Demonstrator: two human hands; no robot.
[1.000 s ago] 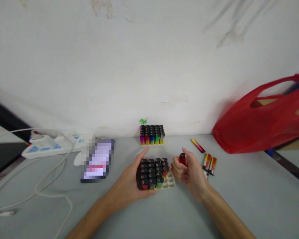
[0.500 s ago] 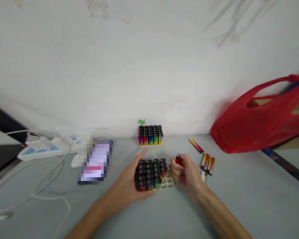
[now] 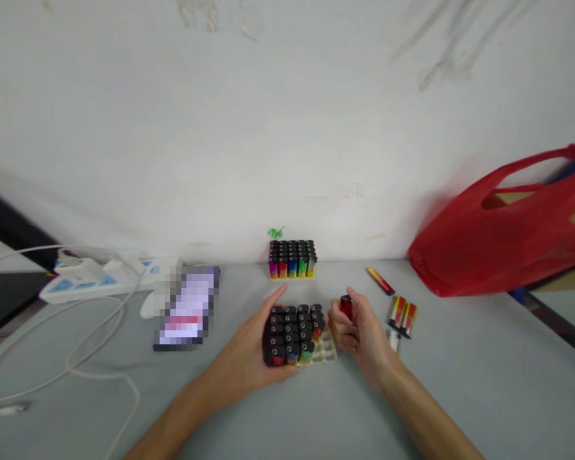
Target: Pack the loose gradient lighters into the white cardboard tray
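Observation:
Lighters with black tops (image 3: 291,327) stand upright in rows in a pale tray (image 3: 329,350), whose right side shows bare sockets. My left hand (image 3: 252,348) is wrapped around the left end of this block, thumb at the back and fingers along the front. Just right of the tray, my right hand (image 3: 359,335) grips a red lighter (image 3: 346,306) between thumb and curled fingers, its black top upward. Several loose red-and-yellow lighters (image 3: 397,311) lie on the table beyond that hand.
A second tray of colourful lighters (image 3: 292,260) stands against the wall. At left are a phone (image 3: 189,310), a white power strip (image 3: 96,281) and looping white cables (image 3: 100,375). A red bag (image 3: 503,223) sits at the right on the grey table (image 3: 278,421).
The view has shifted slightly. My right hand still holds the red lighter, which has tilted a little so more of its red body shows. My left hand stays on the tray.

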